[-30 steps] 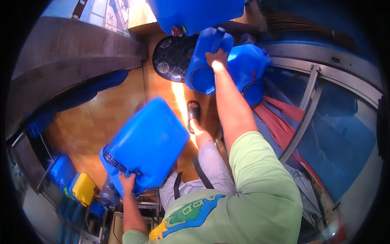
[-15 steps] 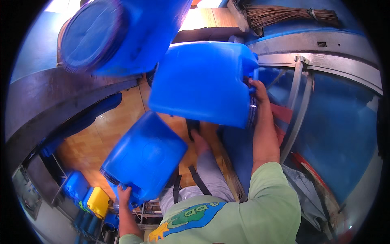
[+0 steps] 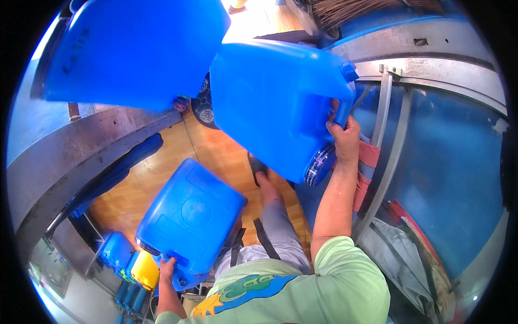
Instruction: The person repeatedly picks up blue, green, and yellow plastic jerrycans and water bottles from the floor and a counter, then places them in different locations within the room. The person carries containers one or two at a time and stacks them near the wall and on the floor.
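My right hand [image 3: 345, 137] is wrapped round the handle of a large blue jerrycan [image 3: 264, 102], held out in front of me and tilted. This jerrycan has a wide dark-rimmed cap [image 3: 319, 164] near my wrist and a small blue cap [image 3: 349, 71] above the handle. Lower left, my left hand [image 3: 167, 268] grips the handle of a second blue jerrycan [image 3: 194, 208], which hangs beside my leg. Its fingers are partly hidden by the handle. Another big blue container [image 3: 140, 51] fills the upper left, close to the right-hand jerrycan; what supports it is not visible.
Metal frame rails [image 3: 421, 62] curve along the right, with a stick broom [image 3: 372, 13] beyond them. A grey metal edge [image 3: 81, 143] runs along the left. Yellow [image 3: 145, 270] and small blue containers [image 3: 115, 249] stand lower left. Below lies a tan tiled floor [image 3: 213, 156].
The right-hand jerrycan has tilted, its wide cap swinging down and left. The left-hand jerrycan has dropped slightly and turned more upright. The upper-left container has turned, its round lid no longer showing.
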Motion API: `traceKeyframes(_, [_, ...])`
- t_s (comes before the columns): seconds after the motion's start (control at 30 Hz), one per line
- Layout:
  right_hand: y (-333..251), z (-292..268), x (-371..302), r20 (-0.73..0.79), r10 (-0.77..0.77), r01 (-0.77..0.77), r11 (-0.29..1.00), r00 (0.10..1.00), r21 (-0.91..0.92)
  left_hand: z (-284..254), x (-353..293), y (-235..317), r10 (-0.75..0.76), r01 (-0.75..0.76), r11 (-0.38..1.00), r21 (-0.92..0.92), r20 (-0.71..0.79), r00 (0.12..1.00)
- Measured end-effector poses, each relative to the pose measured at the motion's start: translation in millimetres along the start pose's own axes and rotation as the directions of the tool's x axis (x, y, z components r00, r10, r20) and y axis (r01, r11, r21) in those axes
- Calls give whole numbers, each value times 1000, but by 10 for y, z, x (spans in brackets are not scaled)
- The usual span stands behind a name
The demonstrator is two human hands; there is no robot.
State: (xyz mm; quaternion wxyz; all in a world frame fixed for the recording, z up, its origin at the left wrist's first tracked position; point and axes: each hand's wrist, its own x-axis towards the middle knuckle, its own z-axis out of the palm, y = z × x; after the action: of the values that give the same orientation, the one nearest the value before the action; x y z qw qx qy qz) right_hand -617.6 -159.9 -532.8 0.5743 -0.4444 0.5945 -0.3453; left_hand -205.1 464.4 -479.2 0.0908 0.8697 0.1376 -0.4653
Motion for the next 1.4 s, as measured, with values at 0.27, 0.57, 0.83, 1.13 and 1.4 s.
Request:
traceKeyframes(0.27, [-12,-305,-87,80,-64,50,985,995,167,-59,-157,247,-30,31,999,13,-37,999])
traceKeyframes(0.57, [1706,-169,1614,25,270,-270,946,962,179,-108,46,154,47,-47,998,-37,-7,999])
traceKeyframes(0.83, [1609,207,1484,170,541,-453,809,824,-375,-172,-145,160,246,-251,967,-51,-91,965])
traceKeyframes(1.13, [2042,693,945,366,544,-524,836,755,-162,-249,-272,-595,133,-172,869,-464,-116,984])
traceKeyframes(1.4, [1590,1073,-1007,245,538,-385,792,806,-473,-786,-693,-1609,32,-127,644,-755,-139,990])
